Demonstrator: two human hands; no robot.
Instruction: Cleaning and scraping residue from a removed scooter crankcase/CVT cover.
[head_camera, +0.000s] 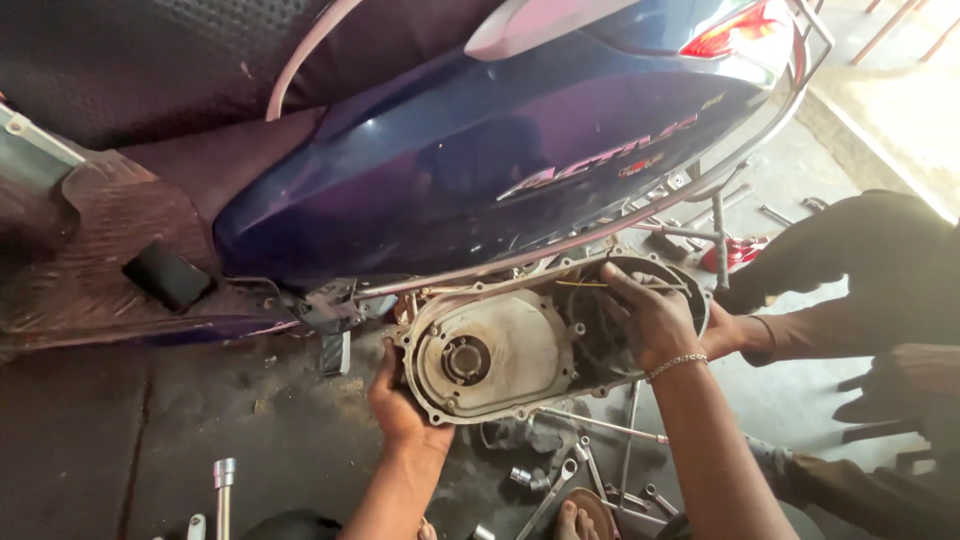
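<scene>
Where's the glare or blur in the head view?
Head view: daylight blows out the floor top right; soft sheen on the blue side panel; the seat is dark; the engine case and both hands, left, right, slightly soft.
</scene>
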